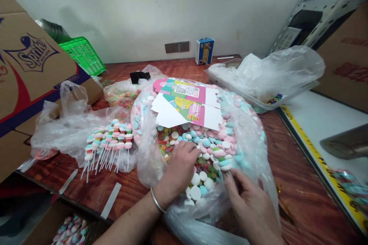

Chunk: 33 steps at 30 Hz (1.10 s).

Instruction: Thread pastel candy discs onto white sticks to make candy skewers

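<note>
A big clear plastic bag (253,138) full of pastel pink, blue and white round candies (214,141) lies open on the wooden table (290,160). My left hand (179,166), a silver bangle on its wrist, reaches into the bag with fingers curled among the candies. My right hand (250,203) pinches the bag's plastic near the front edge. Flattened pink and green paper boxes (188,105) rest on top of the candies. Left of the bag lies a row of candy skewers on white sticks (107,143).
A Sprite carton (31,69) and green basket (83,55) stand at the left. More plastic bags (273,72) sit behind and right. A white board with yellow edge (322,122) lies right. A box of candies (70,229) sits below the table edge.
</note>
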{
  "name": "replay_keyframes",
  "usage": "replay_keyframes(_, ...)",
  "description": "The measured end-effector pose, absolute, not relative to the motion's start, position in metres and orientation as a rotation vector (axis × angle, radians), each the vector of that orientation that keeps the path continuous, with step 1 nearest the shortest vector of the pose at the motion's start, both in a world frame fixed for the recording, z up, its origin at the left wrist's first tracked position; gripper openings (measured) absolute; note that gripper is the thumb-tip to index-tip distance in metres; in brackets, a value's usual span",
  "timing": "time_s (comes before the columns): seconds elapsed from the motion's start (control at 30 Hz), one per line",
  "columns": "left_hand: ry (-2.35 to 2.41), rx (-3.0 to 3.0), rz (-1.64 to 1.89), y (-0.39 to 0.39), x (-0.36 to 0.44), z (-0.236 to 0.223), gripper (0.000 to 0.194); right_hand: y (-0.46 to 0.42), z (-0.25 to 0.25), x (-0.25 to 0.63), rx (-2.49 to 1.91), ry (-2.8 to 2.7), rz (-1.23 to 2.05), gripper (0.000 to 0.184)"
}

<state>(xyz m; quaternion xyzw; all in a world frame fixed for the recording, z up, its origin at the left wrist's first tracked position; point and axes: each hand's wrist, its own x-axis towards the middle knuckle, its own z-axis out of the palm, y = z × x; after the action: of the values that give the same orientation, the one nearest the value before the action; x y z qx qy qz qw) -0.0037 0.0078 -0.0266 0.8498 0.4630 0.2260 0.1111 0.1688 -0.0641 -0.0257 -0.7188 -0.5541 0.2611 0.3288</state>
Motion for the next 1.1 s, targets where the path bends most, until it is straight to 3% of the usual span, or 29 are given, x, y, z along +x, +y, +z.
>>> replay_keyframes(0.2, 1.38, 2.423, 0.739, 0.006, -0.005, -0.028, 0.014, -0.02, -0.035, 0.138, -1.865, -1.589, 0.492, 0.015)
replay_keyframes(0.4, 1.263, 1.941, 1.147, 0.006, -0.018, -0.028, 0.019, -0.008, -0.042, 0.136, -1.752, -1.562, 0.541, 0.019)
replay_keyframes(0.63, 1.158, 1.561, 1.145, -0.005, -0.014, -0.029, 0.019, -0.032, -0.026, 0.138, -1.27, -0.904, 1.503, 0.039)
replay_keyframes(0.77, 1.018, 1.155, 1.184, -0.007, -0.007, -0.031, 0.009, -0.036, -0.023, 0.135, -1.258, -0.896, 1.453, 0.039)
replay_keyframes(0.97, 0.84, 0.791, 1.132, -0.01, -0.005, -0.025, 0.042, -0.034, -0.019, 0.131, -1.263, -0.997, 1.354, 0.041)
replay_keyframes(1.1, 0.923, 0.774, 1.123, -0.012, -0.003, -0.018, 0.04, -0.036, -0.01, 0.13, -1.321, -1.19, 1.183, 0.039)
